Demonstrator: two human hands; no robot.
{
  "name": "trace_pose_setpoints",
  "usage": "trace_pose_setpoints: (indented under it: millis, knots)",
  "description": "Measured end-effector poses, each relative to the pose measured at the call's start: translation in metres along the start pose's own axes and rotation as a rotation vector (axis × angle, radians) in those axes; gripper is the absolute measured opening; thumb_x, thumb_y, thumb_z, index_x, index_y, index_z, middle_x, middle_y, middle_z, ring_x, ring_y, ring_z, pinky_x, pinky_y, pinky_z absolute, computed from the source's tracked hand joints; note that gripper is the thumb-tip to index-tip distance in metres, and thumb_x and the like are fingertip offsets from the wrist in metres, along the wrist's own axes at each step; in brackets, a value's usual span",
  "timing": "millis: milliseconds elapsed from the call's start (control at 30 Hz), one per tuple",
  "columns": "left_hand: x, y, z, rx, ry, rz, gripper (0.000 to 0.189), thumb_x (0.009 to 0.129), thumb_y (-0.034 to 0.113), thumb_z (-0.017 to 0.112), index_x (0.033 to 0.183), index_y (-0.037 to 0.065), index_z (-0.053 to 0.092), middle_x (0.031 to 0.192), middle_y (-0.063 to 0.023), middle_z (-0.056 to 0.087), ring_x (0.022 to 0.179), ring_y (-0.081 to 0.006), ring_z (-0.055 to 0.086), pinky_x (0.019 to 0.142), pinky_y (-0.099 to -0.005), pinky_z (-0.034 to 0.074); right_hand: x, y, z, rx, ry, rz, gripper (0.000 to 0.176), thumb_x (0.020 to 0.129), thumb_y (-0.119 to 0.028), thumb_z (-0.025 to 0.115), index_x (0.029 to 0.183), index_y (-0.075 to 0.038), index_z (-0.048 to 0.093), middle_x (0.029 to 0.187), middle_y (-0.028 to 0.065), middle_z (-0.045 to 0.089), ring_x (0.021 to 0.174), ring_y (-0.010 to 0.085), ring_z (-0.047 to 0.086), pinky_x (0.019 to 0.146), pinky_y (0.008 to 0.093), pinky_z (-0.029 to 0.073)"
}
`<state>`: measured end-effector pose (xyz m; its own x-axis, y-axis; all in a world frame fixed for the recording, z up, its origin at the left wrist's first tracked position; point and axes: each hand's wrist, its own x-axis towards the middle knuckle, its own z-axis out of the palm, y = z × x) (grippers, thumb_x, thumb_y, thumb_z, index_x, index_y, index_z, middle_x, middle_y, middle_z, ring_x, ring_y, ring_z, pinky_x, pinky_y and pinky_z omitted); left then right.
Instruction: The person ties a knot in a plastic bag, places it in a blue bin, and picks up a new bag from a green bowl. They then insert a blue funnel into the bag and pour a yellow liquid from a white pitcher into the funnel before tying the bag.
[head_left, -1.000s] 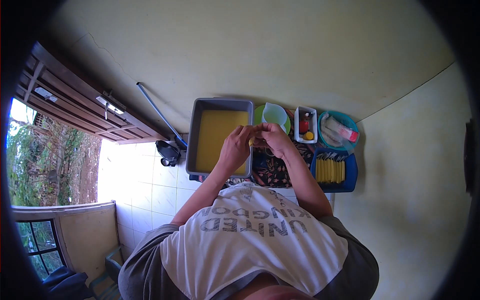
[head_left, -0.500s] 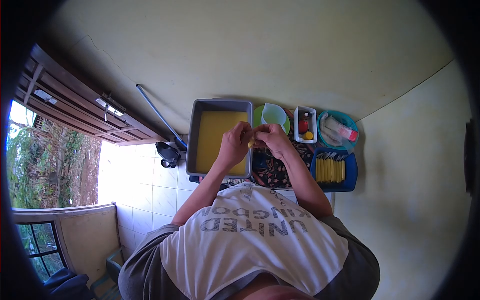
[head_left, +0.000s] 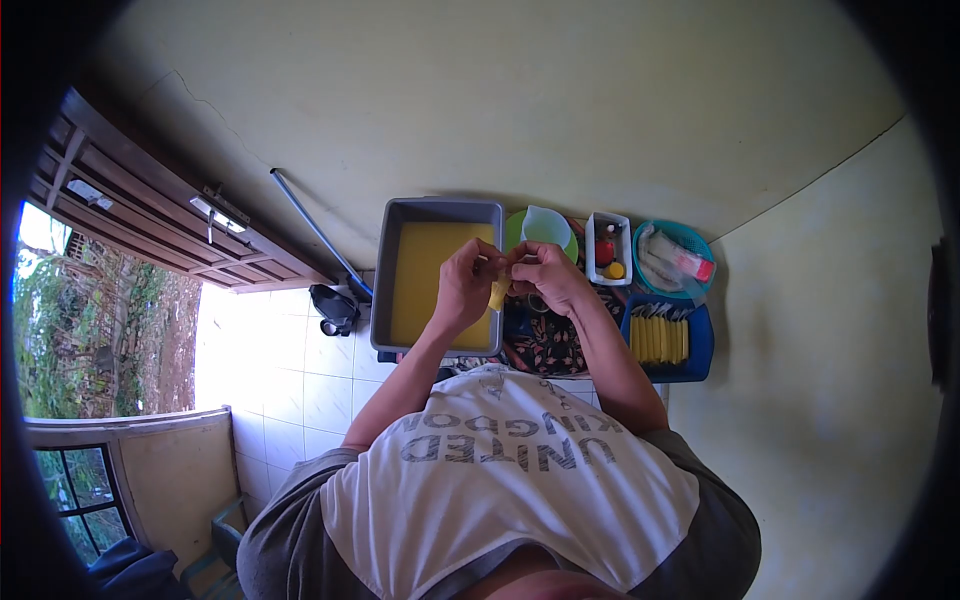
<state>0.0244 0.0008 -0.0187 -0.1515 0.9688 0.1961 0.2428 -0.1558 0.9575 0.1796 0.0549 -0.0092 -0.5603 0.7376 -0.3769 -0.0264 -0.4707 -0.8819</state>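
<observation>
Both hands meet over the right edge of a grey basin [head_left: 380,290] filled with yellow liquid [head_left: 430,270]. My left hand [head_left: 467,280] and my right hand [head_left: 548,275] pinch the top of a small clear plastic bag [head_left: 497,294] with yellow contents, which hangs below the fingertips. Its lower end is partly out of sight. At right, a blue tray [head_left: 702,345] holds several slim yellow-filled plastic bags [head_left: 660,341] lined up side by side.
Behind my right hand stands a whitish jug [head_left: 545,228] on a green dish [head_left: 515,225]. Farther right are a white container [head_left: 624,240] with small bottles and a teal basket [head_left: 690,235] of plastic packaging. A patterned cloth [head_left: 550,345] covers the table. A blue pole [head_left: 320,232] leans at left.
The fingers have shifted slightly at the bag's top, and more of its yellow part now shows beneath them. The hands stay close together in about the same place.
</observation>
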Motion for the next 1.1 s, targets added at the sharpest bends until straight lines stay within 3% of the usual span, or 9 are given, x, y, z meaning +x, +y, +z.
trace_pose_setpoints:
  millis: [133,467,533,633,700,833,900,1100]
  knots:
    - [-0.002,0.003,-0.001,-0.053,-0.009,-0.051,0.004,0.084,0.0,0.056,0.087,0.001,0.054,0.076,-0.007,0.063,0.06,-0.01,0.059,0.054,-0.0247,0.047,-0.003,0.001,0.003,0.103,0.017,0.003,0.012,0.077,-0.002,0.062,0.089,0.002,0.061,0.08,0.007,0.062,0.066,0.0123,0.062,0.063,0.0253,0.056]
    - [-0.003,-0.003,0.006,-0.058,0.049,0.015,0.003,0.086,0.003,0.056,0.087,0.001,0.054,0.073,-0.0052,0.06,0.057,-0.009,0.057,0.049,-0.0231,0.044,-0.005,0.002,0.002,-0.087,0.013,0.002,0.011,0.076,-0.003,0.063,0.085,0.005,0.062,0.076,0.0072,0.062,0.061,0.0133,0.061,0.059,0.0246,0.053]
    - [-0.004,0.003,0.006,-0.119,0.041,-0.083,0.004,0.088,0.005,0.056,0.087,0.001,0.054,0.073,-0.005,0.06,0.058,-0.008,0.056,0.049,-0.0223,0.044,-0.005,0.001,0.004,-0.159,0.003,-0.012,0.01,0.078,-0.002,0.061,0.085,0.005,0.061,0.075,0.0066,0.062,0.061,0.0124,0.06,0.059,0.0242,0.052]
    - [-0.002,0.004,0.004,-0.16,0.036,-0.115,0.007,0.089,0.007,0.056,0.087,0.001,0.054,0.071,-0.0045,0.058,0.057,-0.0069,0.055,0.048,-0.0214,0.044,-0.008,0.003,0.011,-0.239,0.033,-0.134,0.007,0.081,-0.001,0.06,0.085,0.004,0.062,0.073,0.0054,0.062,0.061,0.0099,0.058,0.058,0.0218,0.049]
    - [-0.002,0.003,0.004,-0.197,0.04,-0.128,0.008,0.089,0.008,0.056,0.087,0.001,0.053,0.071,-0.0034,0.057,0.057,-0.0065,0.054,0.048,-0.021,0.043,-0.011,0.002,0.014,-0.446,0.065,-0.295,0.007,0.083,-0.002,0.059,0.085,0.004,0.063,0.073,0.0037,0.062,0.063,0.0083,0.057,0.061,0.0208,0.048]
    - [0.001,-0.002,0.008,-0.421,0.09,-0.14,0.01,0.089,0.008,0.057,0.084,0.0,0.055,0.068,-0.0029,0.058,0.055,-0.0053,0.051,0.047,-0.0211,0.042,-0.007,0.009,0.014,-0.387,0.084,-0.366,0.008,0.084,-0.004,0.061,0.083,0.004,0.063,0.076,0.0029,0.062,0.067,0.0078,0.057,0.064,0.0213,0.048]
    - [0.001,-0.003,0.008,-0.416,0.069,-0.139,0.01,0.089,0.009,0.057,0.085,0.002,0.054,0.069,-0.0015,0.056,0.056,-0.005,0.05,0.048,-0.0204,0.041,-0.006,0.01,0.013,-0.503,0.146,-0.481,0.011,0.08,-0.005,0.062,0.083,0.005,0.063,0.08,0.0083,0.062,0.072,0.0128,0.061,0.066,0.0254,0.049]
    - [0.0,-0.002,0.01,-0.317,0.069,-0.076,0.007,0.09,0.008,0.056,0.086,0.003,0.053,0.072,0.0,0.055,0.059,-0.003,0.047,0.051,-0.0186,0.039,-0.014,0.007,0.015,-0.518,0.158,-0.503,0.014,0.079,-0.009,0.065,0.083,0.004,0.063,0.082,0.0088,0.061,0.075,0.0144,0.061,0.067,0.0266,0.049]
